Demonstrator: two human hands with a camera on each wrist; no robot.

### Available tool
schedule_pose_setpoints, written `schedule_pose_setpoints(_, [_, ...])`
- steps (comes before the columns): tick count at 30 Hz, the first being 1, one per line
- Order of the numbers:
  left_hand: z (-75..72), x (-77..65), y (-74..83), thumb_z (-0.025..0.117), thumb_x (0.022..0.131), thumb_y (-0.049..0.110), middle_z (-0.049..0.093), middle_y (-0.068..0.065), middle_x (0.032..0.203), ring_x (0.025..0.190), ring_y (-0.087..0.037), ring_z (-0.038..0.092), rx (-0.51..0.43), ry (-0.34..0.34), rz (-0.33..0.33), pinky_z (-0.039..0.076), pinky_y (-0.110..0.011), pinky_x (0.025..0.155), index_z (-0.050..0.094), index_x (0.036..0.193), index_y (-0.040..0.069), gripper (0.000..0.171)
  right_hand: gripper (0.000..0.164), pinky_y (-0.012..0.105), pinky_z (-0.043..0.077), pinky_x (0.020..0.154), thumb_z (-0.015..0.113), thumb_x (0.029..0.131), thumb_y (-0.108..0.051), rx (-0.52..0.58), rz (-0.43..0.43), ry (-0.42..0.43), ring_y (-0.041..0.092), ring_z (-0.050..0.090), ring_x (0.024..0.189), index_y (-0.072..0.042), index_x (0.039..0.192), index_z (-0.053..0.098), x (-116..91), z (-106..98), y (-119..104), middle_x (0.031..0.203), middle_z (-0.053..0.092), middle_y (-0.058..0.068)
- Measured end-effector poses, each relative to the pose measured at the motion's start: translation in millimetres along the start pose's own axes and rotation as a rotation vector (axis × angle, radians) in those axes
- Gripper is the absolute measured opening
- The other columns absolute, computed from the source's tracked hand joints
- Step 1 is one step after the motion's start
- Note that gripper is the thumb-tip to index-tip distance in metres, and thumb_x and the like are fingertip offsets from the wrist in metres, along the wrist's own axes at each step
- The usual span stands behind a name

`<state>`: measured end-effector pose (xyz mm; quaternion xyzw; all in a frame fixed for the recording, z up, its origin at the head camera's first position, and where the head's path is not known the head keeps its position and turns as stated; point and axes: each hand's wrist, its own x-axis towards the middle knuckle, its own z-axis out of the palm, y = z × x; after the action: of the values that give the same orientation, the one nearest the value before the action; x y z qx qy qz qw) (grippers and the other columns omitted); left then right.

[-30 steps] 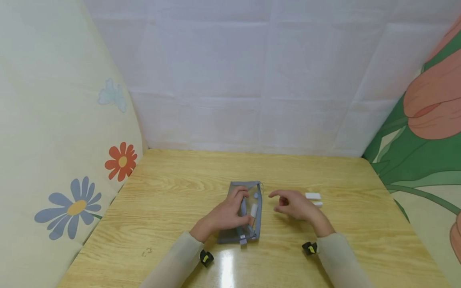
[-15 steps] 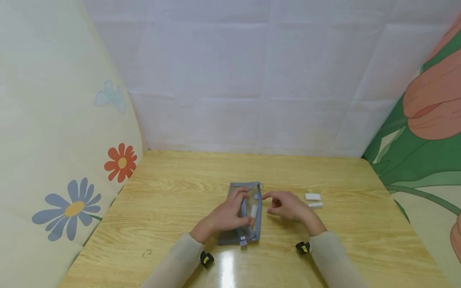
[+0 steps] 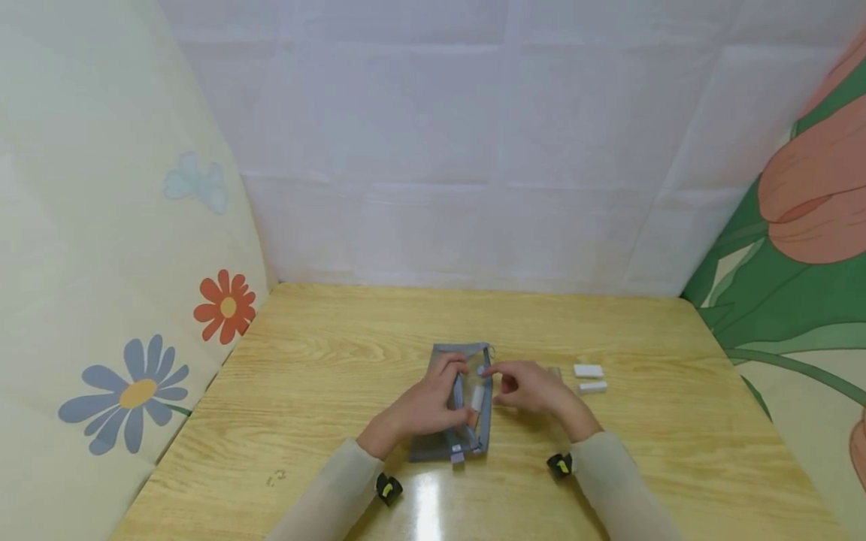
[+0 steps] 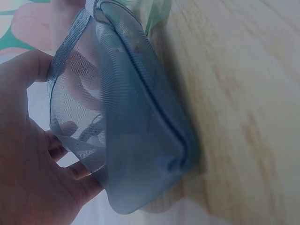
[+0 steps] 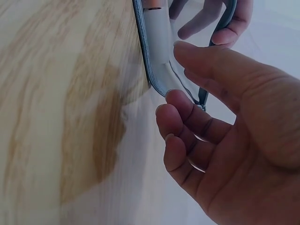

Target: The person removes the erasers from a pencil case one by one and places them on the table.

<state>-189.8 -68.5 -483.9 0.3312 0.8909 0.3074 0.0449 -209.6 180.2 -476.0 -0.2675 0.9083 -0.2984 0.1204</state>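
wood-grain table (image 3: 325,376); white cloth (image 3: 406,150) behind; flowered sheets (image 3: 81,248) either side; mesh pouch (image 4: 136,136), gripped by my left hand (image 3: 428,402); my right hand (image 3: 534,387), loosely bent, at its rim.

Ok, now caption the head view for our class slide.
A left hand holds open a grey mesh pouch on a table, the right hand at its edge, two white blocks nearby.

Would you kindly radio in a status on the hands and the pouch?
Left hand grips mesh pouch, mouth open, white-and-orange item inside. Right hand at its edge, contact unclear. White blocks right of it, apparently not in the way.
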Motion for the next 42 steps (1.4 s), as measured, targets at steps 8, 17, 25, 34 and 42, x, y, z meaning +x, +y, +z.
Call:
schedule_pose_setpoints(8, [1.2, 0.3, -0.4, 0.066, 0.086, 0.036, 0.031, -0.011, 0.155, 0.132, -0.024, 0.046, -0.003, 0.001, 0.006, 0.049, -0.037, 0.103, 0.047, 0.138, 0.0, 0.066, 0.045, 0.029, 0.047, 0.066, 0.076, 0.089, -0.012, 0.01, -0.01, -0.018, 0.011, 0.053, 0.072, -0.015, 0.132, 0.065, 5.0, 4.0, 0.2, 0.081, 0.059, -0.005])
schedule_pose_setpoints(17, [1.8, 1.2, -0.6, 0.066, 0.086, 0.038, 0.031, -0.01, 0.155, 0.132, -0.024, 0.045, -0.002, -0.007, -0.001, 0.048, -0.038, 0.104, 0.046, 0.139, 0.002, 0.067, 0.043, 0.028, 0.048, 0.068, 0.076, 0.089, -0.01, 0.027, -0.028, -0.044, 0.011, 0.054, 0.074, -0.014, 0.13, 0.066, 12.1, 7.5, 1.1, 0.083, 0.06, -0.006])
schedule_pose_setpoints(25, [2.6, 1.0, -0.1, 0.067, 0.086, 0.039, 0.031, -0.009, 0.155, 0.131, -0.024, 0.046, -0.002, 0.0, -0.009, 0.05, -0.038, 0.101, 0.048, 0.137, 0.004, 0.065, 0.04, 0.03, 0.047, 0.068, 0.075, 0.089, -0.01, 0.002, -0.042, -0.059, 0.013, 0.053, 0.076, -0.013, 0.129, 0.068, 17.6, 9.8, 0.0, 0.084, 0.059, -0.006])
schedule_pose_setpoints(34, [4.8, 2.0, -2.5, 0.066, 0.086, 0.041, 0.032, -0.009, 0.155, 0.131, -0.025, 0.047, 0.004, 0.0, -0.01, 0.05, -0.038, 0.102, 0.049, 0.137, 0.005, 0.065, 0.041, 0.031, 0.047, 0.068, 0.075, 0.088, -0.011, -0.019, -0.036, -0.075, 0.013, 0.053, 0.077, -0.014, 0.128, 0.069, 21.4, 11.2, -0.3, 0.084, 0.06, -0.005])
schedule_pose_setpoints(42, [6.6, 2.9, -4.3, 0.066, 0.086, 0.039, 0.031, -0.008, 0.155, 0.131, -0.024, 0.046, 0.003, 0.001, -0.013, 0.05, -0.038, 0.101, 0.049, 0.136, 0.006, 0.062, 0.038, 0.032, 0.046, 0.069, 0.075, 0.088, -0.011, -0.019, -0.032, -0.081, 0.014, 0.052, 0.078, -0.015, 0.126, 0.07, 22.5, 10.5, -0.7, 0.084, 0.06, -0.005])
